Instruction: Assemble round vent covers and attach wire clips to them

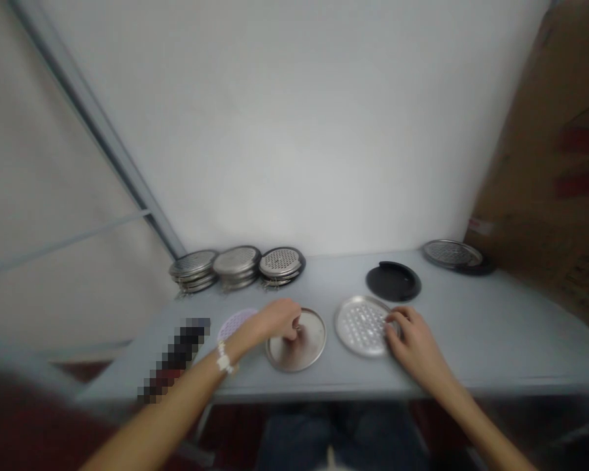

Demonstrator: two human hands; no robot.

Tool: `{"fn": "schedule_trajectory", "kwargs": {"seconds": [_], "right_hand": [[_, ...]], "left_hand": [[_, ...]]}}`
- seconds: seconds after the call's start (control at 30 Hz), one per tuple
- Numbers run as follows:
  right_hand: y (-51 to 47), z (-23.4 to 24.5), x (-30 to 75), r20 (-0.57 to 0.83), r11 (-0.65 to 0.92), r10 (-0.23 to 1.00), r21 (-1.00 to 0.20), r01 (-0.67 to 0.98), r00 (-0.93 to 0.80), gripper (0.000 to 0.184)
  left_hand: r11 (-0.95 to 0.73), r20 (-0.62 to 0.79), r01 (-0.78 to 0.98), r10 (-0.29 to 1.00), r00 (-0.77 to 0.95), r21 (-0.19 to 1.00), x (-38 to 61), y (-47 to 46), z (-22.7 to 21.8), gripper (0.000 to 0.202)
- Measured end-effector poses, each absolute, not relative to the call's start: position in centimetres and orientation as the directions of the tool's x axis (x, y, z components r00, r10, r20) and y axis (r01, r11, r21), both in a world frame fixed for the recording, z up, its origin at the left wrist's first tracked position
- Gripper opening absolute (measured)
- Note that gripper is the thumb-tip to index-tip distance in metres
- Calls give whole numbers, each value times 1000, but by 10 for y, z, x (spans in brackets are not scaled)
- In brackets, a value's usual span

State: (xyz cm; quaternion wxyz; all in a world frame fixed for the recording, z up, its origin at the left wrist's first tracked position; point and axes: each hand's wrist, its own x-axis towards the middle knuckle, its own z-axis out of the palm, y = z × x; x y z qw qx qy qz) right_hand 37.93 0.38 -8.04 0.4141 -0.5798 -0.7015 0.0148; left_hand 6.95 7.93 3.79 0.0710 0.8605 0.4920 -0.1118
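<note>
Left hand (275, 322): I'm pinching the middle of a plain steel disc (308, 347), fingers curled.
Right hand (415, 343): I'm gripping a perforated disc (358, 326) by its rim, half closed.
Table edge (353, 391): running just below both.

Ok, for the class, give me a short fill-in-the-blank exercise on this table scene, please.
The white band sits on the person's ____ wrist.
The right hand touches a metal disc pierced with ____.
The round disc behind it is ____.
At the back left of the table, ____ stacks of discs lie side by side.

Missing words: left; holes; black; three.
</note>
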Motion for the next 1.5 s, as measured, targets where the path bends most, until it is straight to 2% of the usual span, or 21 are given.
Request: {"fn": "schedule_trajectory", "kwargs": {"seconds": [0.4,0.83,1.13,1.3,1.5], "right_hand": [[3,-77,377,544,314,839,-495,810,8,18],[5,-80,376,538,312,843,-505,804,11,18],[4,-77,375,557,316,830,-502,805,21,17],[4,-80,374,551,318,834,-508,800,18,18],[3,-78,372,529,304,848,-522,797,23,19]], "left_hand": [[-539,-283,843,807,519,9,67,79,42,15],[-562,-325,821,761,562,102,57,86,48,16],[-504,-177,861,843,509,74,39,129,60,16],[-446,-141,887,876,460,123,28,141,44,9],[-443,-17,868,889,458,226,-1,134,36,31]]}}
